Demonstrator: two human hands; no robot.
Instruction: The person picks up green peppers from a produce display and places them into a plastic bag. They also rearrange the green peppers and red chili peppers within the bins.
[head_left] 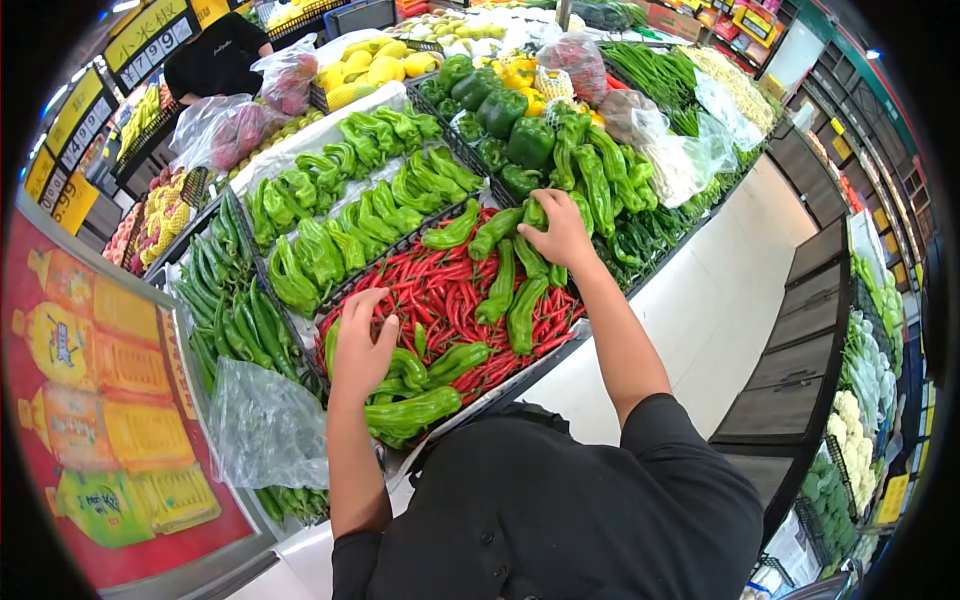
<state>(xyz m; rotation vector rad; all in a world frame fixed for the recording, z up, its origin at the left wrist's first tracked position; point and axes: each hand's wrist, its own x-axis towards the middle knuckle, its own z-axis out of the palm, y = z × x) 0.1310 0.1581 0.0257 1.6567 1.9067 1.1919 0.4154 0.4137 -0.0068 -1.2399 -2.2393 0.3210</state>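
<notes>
Red chilies (428,300) fill a black crate in front of me, with several long green peppers (500,285) lying on top of them. My right hand (560,232) is at the crate's far right corner, its thumb and fingers closed around a green pepper (533,214). Over the crate's left side is my left hand (362,348), fingers spread and nothing in them. Close beside it, more green peppers (415,412) are heaped at the near left corner.
Rows of light green peppers (345,235), dark green bell peppers (505,110) and long green chilies (235,320) surround the crate. A clear plastic bag (268,425) lies at the left. Another person (215,60) stands behind the display. Shelves of vegetables (850,440) line the right.
</notes>
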